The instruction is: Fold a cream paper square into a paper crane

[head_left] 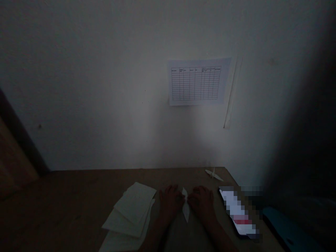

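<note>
A narrow white folded paper [186, 211], pointed at its top and bottom, lies on the brown table between my two hands. My left hand [171, 201] touches its left edge with bent fingers pressed together near the paper's middle. From the other side my right hand [201, 200] meets the right edge, its fingers also curled in. Both hands seem to pinch the paper at about mid-length, though the dim light hides the fingertips in part.
Loose white sheets [135, 206] overlap left of my hands. A small folded paper figure [214, 174] sits at the table's back right. A lit phone [237, 213], partly pixelated, lies on the right. Behind stands a wall with a printed table sheet [196, 82].
</note>
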Available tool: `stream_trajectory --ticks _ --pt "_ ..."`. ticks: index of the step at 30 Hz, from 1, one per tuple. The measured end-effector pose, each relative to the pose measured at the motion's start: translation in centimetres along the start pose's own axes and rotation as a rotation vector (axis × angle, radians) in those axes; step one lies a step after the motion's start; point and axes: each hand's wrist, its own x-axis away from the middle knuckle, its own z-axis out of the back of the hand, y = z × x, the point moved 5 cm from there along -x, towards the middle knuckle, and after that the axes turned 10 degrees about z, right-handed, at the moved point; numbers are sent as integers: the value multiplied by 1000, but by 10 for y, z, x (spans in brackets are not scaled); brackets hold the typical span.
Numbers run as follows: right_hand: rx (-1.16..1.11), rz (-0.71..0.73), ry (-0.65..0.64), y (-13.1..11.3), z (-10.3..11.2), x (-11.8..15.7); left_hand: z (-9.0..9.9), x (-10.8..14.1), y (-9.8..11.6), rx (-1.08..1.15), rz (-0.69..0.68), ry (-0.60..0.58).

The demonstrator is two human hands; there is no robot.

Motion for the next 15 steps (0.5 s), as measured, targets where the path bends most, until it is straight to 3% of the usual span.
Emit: stream_trajectory --ticks 15 --pt "104 -39 -188 1 -14 -4 -1 -5 -5 -105 -7 -15"
